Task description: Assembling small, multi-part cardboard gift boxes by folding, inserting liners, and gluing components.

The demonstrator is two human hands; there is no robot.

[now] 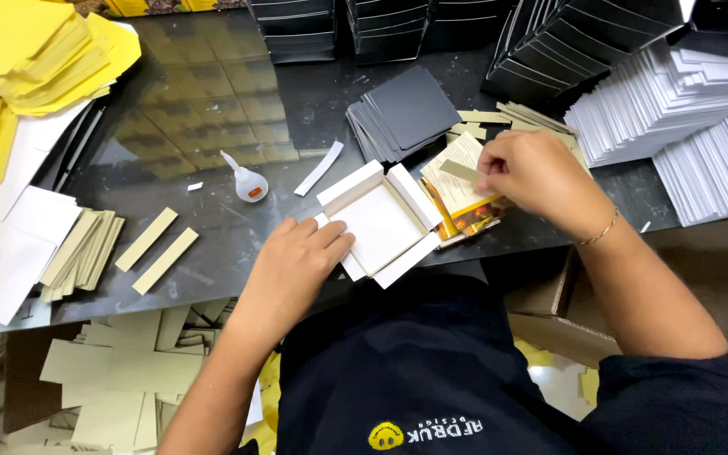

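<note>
Our left hand presses 1 white box tray, fingers together; right hand fingers pinch 1 cardboard strip; 2 strips lie apart.

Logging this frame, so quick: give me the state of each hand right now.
Left hand: open, resting flat on the white box tray.
Right hand: closed, pinching a beige card strip.

— Any packaging on the table?
— A half-folded white box, square, two walls up, lying near the front edge. A small glue bottle with an orange label lies to its left.
— More boxes?
— Stacks of black boxes along the back edge, and an orange-yellow printed packet just right of the white box.
</note>
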